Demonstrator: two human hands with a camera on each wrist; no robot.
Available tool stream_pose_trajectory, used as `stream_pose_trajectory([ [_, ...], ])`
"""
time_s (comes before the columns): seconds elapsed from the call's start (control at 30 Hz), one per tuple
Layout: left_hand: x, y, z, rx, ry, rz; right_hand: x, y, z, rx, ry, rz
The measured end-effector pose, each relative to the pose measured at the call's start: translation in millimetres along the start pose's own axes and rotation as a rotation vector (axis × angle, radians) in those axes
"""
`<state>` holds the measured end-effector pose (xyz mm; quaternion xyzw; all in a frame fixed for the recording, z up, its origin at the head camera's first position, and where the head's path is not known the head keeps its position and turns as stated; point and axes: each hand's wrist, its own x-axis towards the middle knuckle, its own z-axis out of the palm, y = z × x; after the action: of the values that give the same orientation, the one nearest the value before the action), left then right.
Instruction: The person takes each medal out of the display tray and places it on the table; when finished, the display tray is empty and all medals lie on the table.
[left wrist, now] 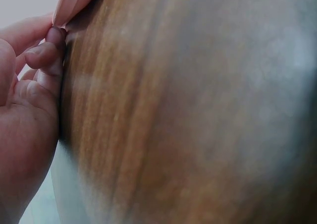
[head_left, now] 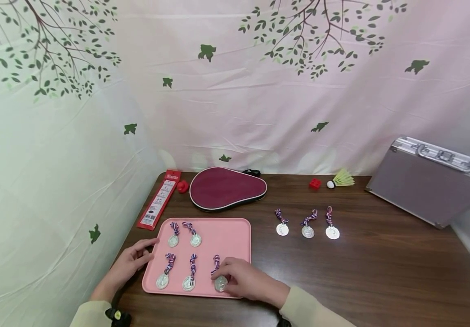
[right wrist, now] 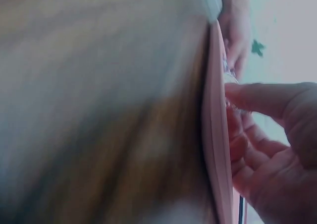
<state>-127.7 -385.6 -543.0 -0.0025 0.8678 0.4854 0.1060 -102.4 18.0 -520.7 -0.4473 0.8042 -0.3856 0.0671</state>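
From where I stand, the person's right hand (head_left: 247, 278) has its thumb and fingers pinching a round silver medal (head_left: 220, 284), which sits low over the near right part of a pink rectangular tray with rounded corners (head_left: 228, 238). The medal's knotted, striped ribbon (head_left: 216, 260) runs away beyond those fingers.

The left hand (head_left: 130, 263) grasps nothing: its fingers lie fairly straight, tips touching the tray's left rim.

Between the two hands' fingers, two silver medals with knotted ribbons (head_left: 188, 284) lie on the tray in line with the pinched one. Farther away from the right fingers and to their left, another pair of ribboned silver medals (head_left: 195, 240) lies towards the tray's far edge.

Beyond the right fingers and to their right, three more ribboned silver medals (head_left: 308, 232) lie in a row on the dark brown wooden tabletop (head_left: 365, 281).

Well beyond the left fingers are a long red packet with a white label (head_left: 161, 200) and a maroon paddle-shaped case (head_left: 228, 187). Well beyond the right fingers, off to the right, stand a small red block (head_left: 314, 183), a yellow shuttlecock (head_left: 343, 178) and a grey metal-edged briefcase (head_left: 427, 181).
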Motion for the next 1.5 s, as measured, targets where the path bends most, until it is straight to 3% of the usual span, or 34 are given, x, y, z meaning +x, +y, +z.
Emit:
stream_pose_trajectory([
  [0.23, -0.1, 1.6, -0.3, 0.002, 0.004, -0.001, -22, 26, -29.7, 0.235, 0.052, -0.033],
  [0.43, 0.3, 2.3, 0.2, 0.001, 0.006, -0.025, -51, 47, -70.4, 0.241, 0.117, -0.038],
  [0.6, 1.0, 1.6, 0.8, 0.001, 0.011, -0.036, -81, 52, -114.4, 0.178, 0.204, 0.018],
  [0.73, 1.1, 0.2, 0.5, -0.003, 0.011, -0.046, -110, 64, -144.0, 0.087, 0.268, 0.114],
  [1.07, 1.3, 0.6, 1.1, -0.01, 0.008, -0.047, -198, 134, -198.7, -0.1, 0.355, 0.297],
  [1.27, -1.4, 1.2, 0.6, -0.014, 0.005, -0.007, -232, 152, -216.2, -0.205, 0.351, 0.347],
  [1.5, -0.9, 1.4, -0.2, -0.004, 0.012, -0.008, -240, 152, -215.3, -0.361, 0.341, 0.366],
])
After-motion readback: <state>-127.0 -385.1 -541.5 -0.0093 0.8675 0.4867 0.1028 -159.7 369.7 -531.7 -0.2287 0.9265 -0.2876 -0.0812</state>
